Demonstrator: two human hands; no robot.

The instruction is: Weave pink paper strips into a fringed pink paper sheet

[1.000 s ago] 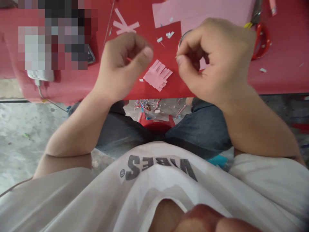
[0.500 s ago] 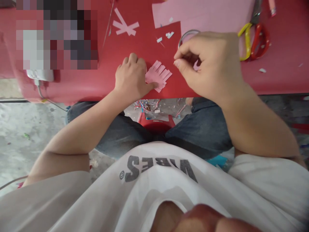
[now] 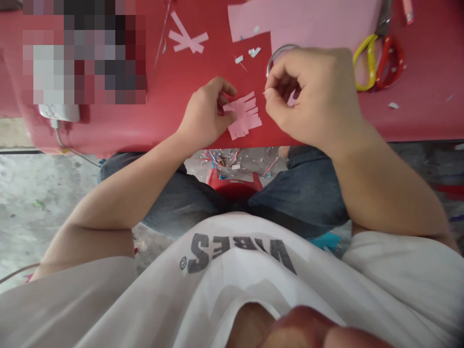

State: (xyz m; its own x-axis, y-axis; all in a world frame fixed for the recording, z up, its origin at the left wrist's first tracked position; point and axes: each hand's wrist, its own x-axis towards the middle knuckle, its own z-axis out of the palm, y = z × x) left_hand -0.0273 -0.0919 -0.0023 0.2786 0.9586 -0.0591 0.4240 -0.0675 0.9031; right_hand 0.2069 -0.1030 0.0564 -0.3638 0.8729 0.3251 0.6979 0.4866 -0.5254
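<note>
A small pink paper piece cut into a fringe of strips [image 3: 245,116] lies near the front edge of the red table [image 3: 174,96]. My left hand [image 3: 206,113] pinches its left end between thumb and fingers. My right hand [image 3: 315,96] hovers just to the right of it, fingers curled and thumb pressed to fingertips; a bit of pink shows inside, too small to name. A thin metal ring [image 3: 281,53] peeks out behind the right hand.
A large pink sheet [image 3: 308,19] lies at the back. Yellow-and-red scissors [image 3: 380,55] rest at the right. Crossed pink strips [image 3: 188,36] and small scraps lie behind. A white device with a cable [image 3: 60,113] sits at the left edge. Paper scraps litter the floor.
My left hand came down from the air onto the fringed pink piece, took hold of its left end and turned it slightly. My right hand lowered a little.
</note>
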